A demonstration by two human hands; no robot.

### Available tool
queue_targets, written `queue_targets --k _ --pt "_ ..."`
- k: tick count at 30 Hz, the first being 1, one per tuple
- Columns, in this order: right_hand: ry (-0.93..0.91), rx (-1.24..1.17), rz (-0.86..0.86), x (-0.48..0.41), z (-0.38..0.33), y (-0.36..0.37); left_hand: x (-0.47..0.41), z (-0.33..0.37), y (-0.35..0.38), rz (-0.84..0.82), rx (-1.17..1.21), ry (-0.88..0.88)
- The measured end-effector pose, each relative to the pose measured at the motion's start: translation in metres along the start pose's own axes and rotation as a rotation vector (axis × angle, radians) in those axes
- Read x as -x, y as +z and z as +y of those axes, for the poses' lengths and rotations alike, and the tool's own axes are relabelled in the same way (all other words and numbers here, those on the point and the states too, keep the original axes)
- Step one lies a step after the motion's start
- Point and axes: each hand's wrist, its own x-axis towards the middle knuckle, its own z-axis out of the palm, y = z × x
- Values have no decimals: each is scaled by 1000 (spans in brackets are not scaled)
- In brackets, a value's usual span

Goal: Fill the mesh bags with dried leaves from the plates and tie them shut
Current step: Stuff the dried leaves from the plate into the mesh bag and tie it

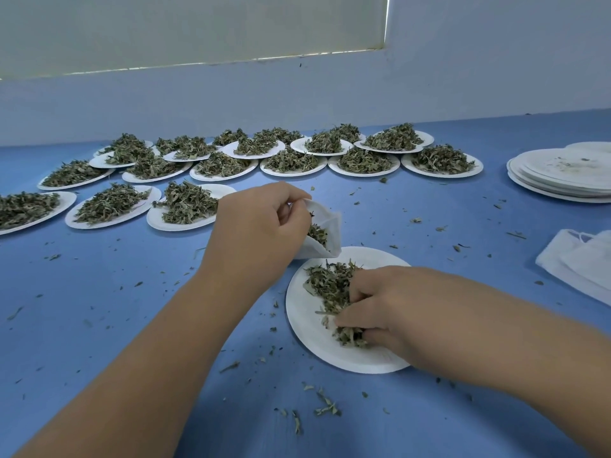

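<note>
My left hand (261, 223) grips a white mesh bag (322, 238) by its mouth and holds it open just above the far rim of a white paper plate (307, 328). Some dried leaves show inside the bag. On the plate lies a small heap of dried leaves (325, 284). My right hand (373, 309) is down on the plate with its fingers curled round a clump of these leaves.
Several paper plates heaped with dried leaves (188, 206) fill the far left and middle of the blue table (132, 309). A stack of used plates (562, 173) sits at the far right, white mesh bags (578, 256) below it. Leaf crumbs are scattered about.
</note>
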Motion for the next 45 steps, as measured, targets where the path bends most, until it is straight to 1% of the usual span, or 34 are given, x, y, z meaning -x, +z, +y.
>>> queue_targets --k 1,3,4,6,7,9,12,15,18,21,26,30,32,36,42,44,45 --pt "24 14 -42 -1 0 0 0 0 0 -4 0 2" --pt "21 -7 -10 1 -1 -1 0 1 0 -14 -1 8" --pt "45 -3 -22 1 -6 -7 0 1 0 -15 -4 13" --pt "36 11 -51 -2 -9 -10 0 1 0 -13 -12 20" --pt "14 36 -34 -4 -11 -12 0 2 0 -13 -16 24" --pt "31 54 -41 -3 -14 -14 0 2 0 -14 -21 36" --pt "63 24 -21 1 -17 -17 0 2 0 -19 -27 44" --pt "56 28 19 0 -15 -15 0 3 -1 -26 -39 56" --pt "31 -96 99 2 -7 -13 0 3 -1 -25 -56 73" --pt "41 -301 179 4 4 -17 1 3 -2 -30 -71 88" --pt "131 -546 198 9 14 -23 1 5 -2 -61 -77 90" --pt "137 -787 224 10 14 -27 2 8 -2 -67 -70 102" --pt "131 -891 252 9 13 -29 3 9 -1 -96 -66 94" --pt "134 -1041 402 6 14 -31 5 12 3 -156 -51 73" --pt "243 -1078 496 -2 16 -27 8 16 8 -167 -9 74" --pt "279 -1039 504 -3 16 -25 9 17 9 -181 -6 79" --pt "307 -982 513 -5 16 -22 9 17 10 -187 1 77"
